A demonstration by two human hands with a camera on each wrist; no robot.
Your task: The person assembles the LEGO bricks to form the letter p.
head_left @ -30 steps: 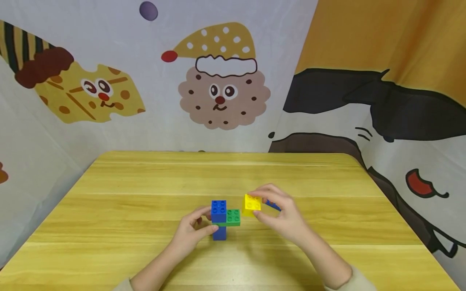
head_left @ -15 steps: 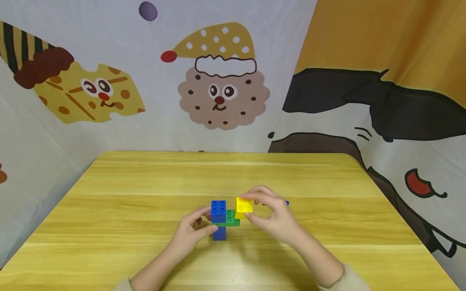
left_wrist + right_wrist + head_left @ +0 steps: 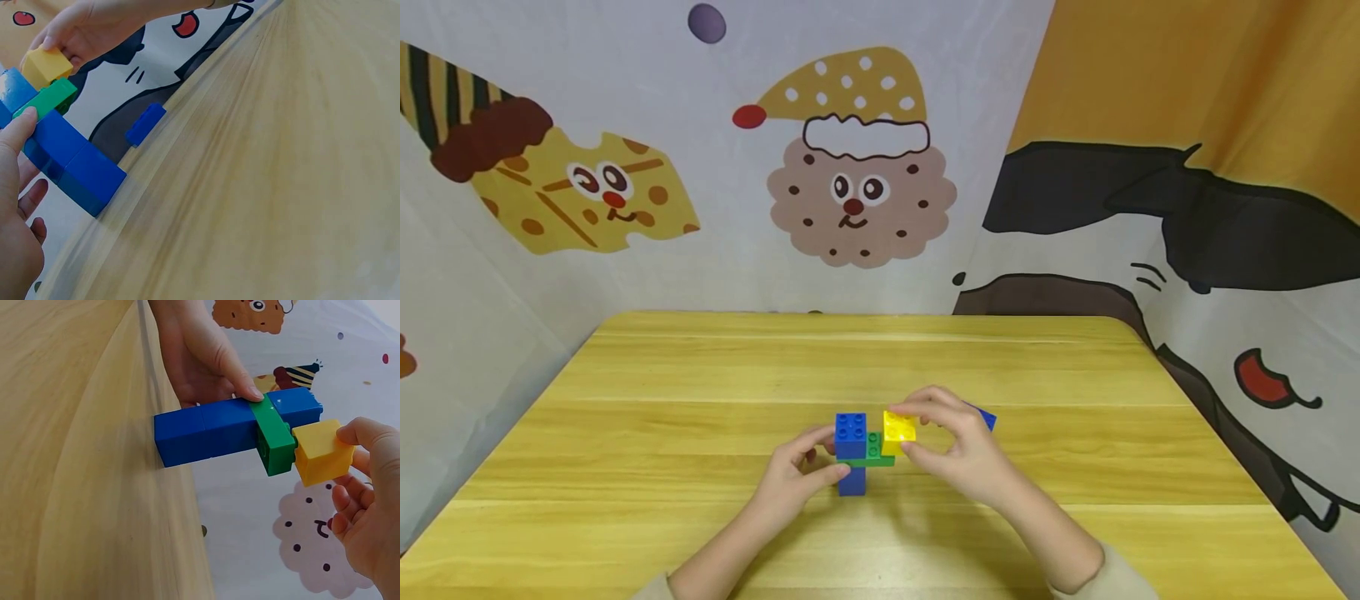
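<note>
A tower of blue blocks stands on the table, two below (image 3: pixel 178 436) and one on top (image 3: pixel 851 437). Between them a flat green brick (image 3: pixel 874 446) juts out to the right. My left hand (image 3: pixel 797 473) holds the tower from the left, its thumb at the green brick's level. My right hand (image 3: pixel 966 454) pinches a yellow block (image 3: pixel 899 432) between thumb and fingers, over the green brick's free end. In the right wrist view, some green studs show at the seam between yellow and green, so I cannot tell whether they are fully joined.
Another blue brick (image 3: pixel 145 125) lies on the wooden table (image 3: pixel 700 375), partly behind my right hand in the head view. A cartoon-printed cloth (image 3: pixel 865 292) hangs behind the table's far edge.
My right hand has moved left with the yellow block, from beside the green brick to over its free end. My left hand and the tower have stayed in place.
</note>
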